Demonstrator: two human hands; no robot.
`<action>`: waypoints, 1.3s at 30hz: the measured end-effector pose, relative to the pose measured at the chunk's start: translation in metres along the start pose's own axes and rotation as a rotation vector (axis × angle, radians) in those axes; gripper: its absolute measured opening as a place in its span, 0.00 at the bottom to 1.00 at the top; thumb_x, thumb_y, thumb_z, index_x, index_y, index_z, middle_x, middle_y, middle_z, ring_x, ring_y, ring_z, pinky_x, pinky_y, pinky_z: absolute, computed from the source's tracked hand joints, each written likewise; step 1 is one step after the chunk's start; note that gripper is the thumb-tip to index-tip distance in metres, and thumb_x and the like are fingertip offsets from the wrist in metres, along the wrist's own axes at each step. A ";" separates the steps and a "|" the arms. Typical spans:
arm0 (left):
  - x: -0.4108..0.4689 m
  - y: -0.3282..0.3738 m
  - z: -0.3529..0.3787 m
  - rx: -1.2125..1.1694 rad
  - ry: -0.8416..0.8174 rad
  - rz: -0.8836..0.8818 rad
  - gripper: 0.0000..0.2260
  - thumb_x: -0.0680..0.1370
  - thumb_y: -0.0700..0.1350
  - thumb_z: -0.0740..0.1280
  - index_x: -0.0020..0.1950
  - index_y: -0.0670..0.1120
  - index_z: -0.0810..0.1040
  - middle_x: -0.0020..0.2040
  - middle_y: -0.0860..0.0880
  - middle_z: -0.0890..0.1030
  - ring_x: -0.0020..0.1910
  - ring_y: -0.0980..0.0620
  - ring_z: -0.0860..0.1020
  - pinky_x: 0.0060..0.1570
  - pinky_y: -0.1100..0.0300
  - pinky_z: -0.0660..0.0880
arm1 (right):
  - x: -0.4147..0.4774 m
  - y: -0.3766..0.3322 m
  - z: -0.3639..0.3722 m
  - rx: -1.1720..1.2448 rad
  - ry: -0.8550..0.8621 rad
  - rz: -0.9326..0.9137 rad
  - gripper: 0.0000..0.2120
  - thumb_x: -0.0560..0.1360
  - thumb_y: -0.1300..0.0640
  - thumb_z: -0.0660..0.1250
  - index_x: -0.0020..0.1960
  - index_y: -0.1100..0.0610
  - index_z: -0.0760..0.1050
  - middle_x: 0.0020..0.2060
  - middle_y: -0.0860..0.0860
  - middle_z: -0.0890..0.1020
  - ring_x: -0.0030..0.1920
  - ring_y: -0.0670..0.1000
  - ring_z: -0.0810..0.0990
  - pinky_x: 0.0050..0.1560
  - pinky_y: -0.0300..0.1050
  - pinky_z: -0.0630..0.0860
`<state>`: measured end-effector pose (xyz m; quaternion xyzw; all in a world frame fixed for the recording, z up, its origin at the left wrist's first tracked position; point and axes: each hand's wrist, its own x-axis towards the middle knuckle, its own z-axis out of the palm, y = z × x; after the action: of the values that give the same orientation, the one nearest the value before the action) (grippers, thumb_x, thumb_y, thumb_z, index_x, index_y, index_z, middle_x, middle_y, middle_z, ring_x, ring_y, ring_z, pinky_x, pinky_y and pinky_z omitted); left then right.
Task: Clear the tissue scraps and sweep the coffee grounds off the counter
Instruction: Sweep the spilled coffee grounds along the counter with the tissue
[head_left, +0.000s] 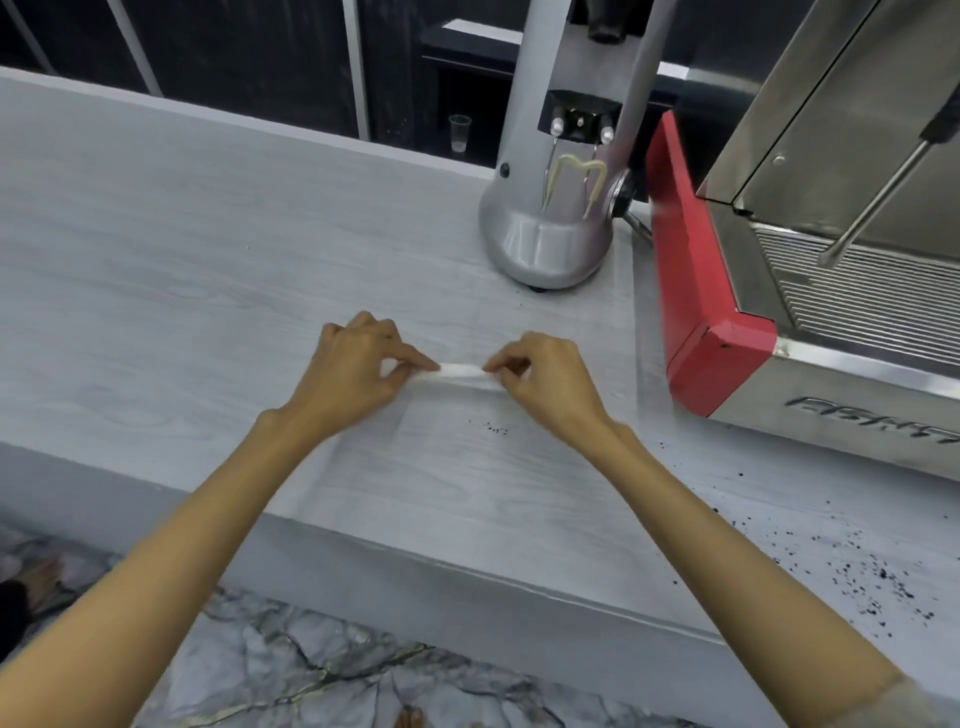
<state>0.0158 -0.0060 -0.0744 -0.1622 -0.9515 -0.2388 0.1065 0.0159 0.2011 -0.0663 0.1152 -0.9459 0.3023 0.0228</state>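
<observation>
At the centre of the frame, your left hand (358, 364) and right hand (545, 384) each pinch one end of a thin white tissue (462, 371), stretched between them just above the grey desk (208, 260). Dark grounds (857, 571) are scattered on the desk at lower right, with a few specks just below your right hand. A grinder (550, 244) stands upper centre, with an espresso machine (831, 208) at upper right.

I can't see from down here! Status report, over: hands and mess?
Left hand and right hand both pinching one tissue strip. Coffee grounds unswept on counter, right side. Espresso machine sits close behind them.
</observation>
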 end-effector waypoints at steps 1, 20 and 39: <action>-0.002 -0.008 -0.007 0.018 0.024 -0.053 0.09 0.75 0.43 0.67 0.49 0.56 0.83 0.37 0.52 0.75 0.44 0.51 0.70 0.47 0.55 0.62 | 0.013 -0.009 0.005 0.004 -0.024 -0.023 0.09 0.73 0.62 0.65 0.47 0.54 0.83 0.45 0.51 0.83 0.45 0.49 0.79 0.46 0.44 0.76; -0.050 0.045 0.025 0.276 -0.023 -0.224 0.13 0.77 0.43 0.60 0.58 0.51 0.78 0.46 0.45 0.78 0.52 0.45 0.71 0.44 0.56 0.58 | 0.022 0.003 0.004 -0.281 -0.225 -0.235 0.09 0.74 0.59 0.64 0.46 0.50 0.82 0.46 0.47 0.80 0.45 0.44 0.68 0.39 0.45 0.67; -0.078 0.199 0.098 0.285 -0.010 0.006 0.10 0.60 0.39 0.77 0.37 0.51 0.84 0.28 0.50 0.76 0.32 0.47 0.76 0.31 0.58 0.61 | -0.112 0.116 -0.072 -0.332 -0.013 -0.145 0.11 0.76 0.61 0.61 0.48 0.53 0.82 0.45 0.49 0.81 0.44 0.55 0.80 0.33 0.43 0.65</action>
<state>0.1473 0.1877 -0.0976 -0.1495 -0.9758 -0.1001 0.1245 0.0964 0.3572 -0.0863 0.1799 -0.9722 0.1388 0.0571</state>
